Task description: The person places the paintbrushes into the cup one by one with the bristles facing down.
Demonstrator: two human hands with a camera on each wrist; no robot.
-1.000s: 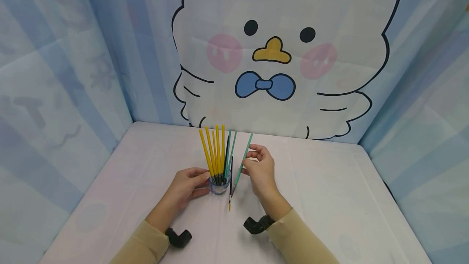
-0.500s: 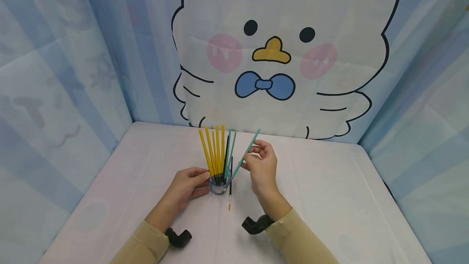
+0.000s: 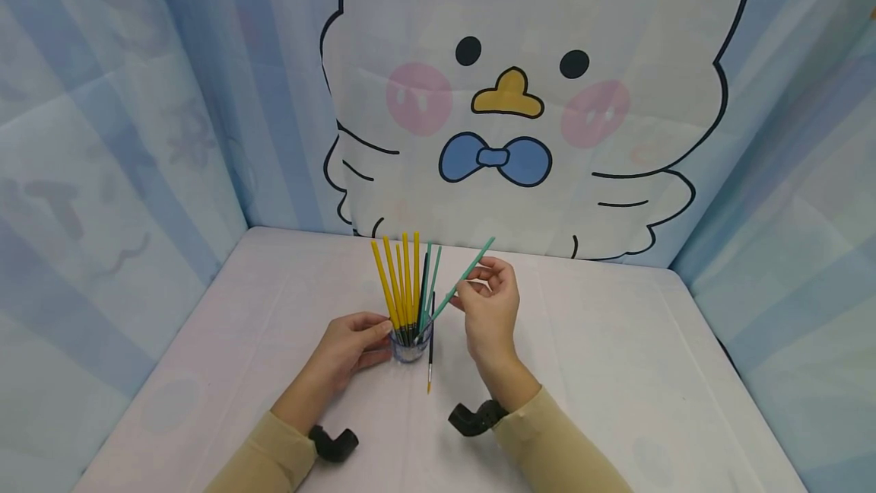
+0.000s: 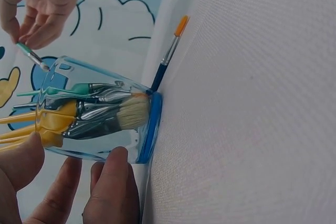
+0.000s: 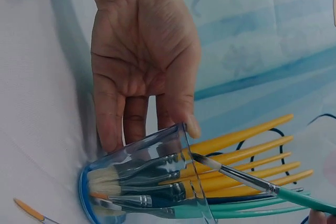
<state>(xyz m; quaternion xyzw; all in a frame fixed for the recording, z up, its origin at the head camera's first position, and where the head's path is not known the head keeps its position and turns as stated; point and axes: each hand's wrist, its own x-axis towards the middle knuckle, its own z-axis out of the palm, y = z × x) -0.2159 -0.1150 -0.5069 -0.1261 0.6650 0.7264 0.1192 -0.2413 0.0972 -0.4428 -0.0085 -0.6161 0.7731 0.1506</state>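
A clear plastic cup (image 3: pixel 408 354) with a blue base stands upright on the table, holding several yellow-handled paintbrushes (image 3: pixel 407 280), teal ones and a dark one, bristles down. My left hand (image 3: pixel 350 348) rests against the cup's left side, fingers fairly straight and thumb (image 4: pixel 26 156) near the rim. With thumb and fingertips, my right hand (image 3: pixel 494 314) pinches a slanted teal paintbrush (image 3: pixel 472 268) by its handle. That brush's bristle end (image 5: pixel 205 161) is right at the cup's mouth in the right wrist view.
Just right of the cup lies a thin dark-handled paintbrush (image 3: pixel 430 356) with orange bristles toward the person. The white table (image 3: pixel 602 402) backs onto a curtain (image 3: pixel 513 211) printed with a bird. Black curved pieces (image 3: pixel 472 418) sit at both wrists.
My right hand has tilted the teal paintbrush over to the right and raised its bristle end from beside the cup to the cup's mouth. My left hand and the cup have stayed in place.
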